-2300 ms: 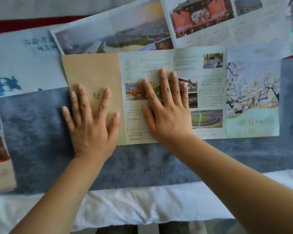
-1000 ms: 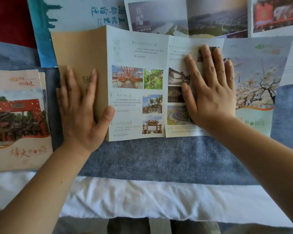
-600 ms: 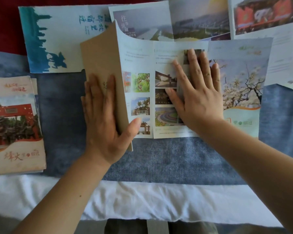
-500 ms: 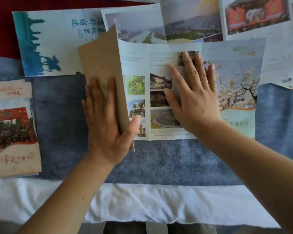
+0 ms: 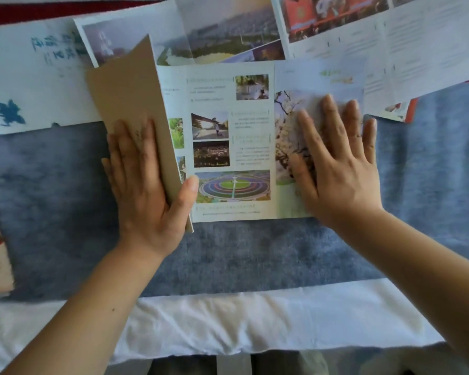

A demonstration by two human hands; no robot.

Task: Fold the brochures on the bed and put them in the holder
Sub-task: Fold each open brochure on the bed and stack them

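The bed (image 5: pixel 255 328) carries a blue-grey blanket (image 5: pixel 255 253) across its middle. A rumpled white sheet (image 5: pixel 173 320) runs along six o'clock; red fabric (image 5: pixel 25 13) shows at eleven o'clock.

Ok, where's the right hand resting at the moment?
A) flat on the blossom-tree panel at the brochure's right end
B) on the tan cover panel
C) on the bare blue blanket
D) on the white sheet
A: the right hand lies flat, fingers straight, on the blossom-tree panel of the brochure; the tan panel is under the left hand.
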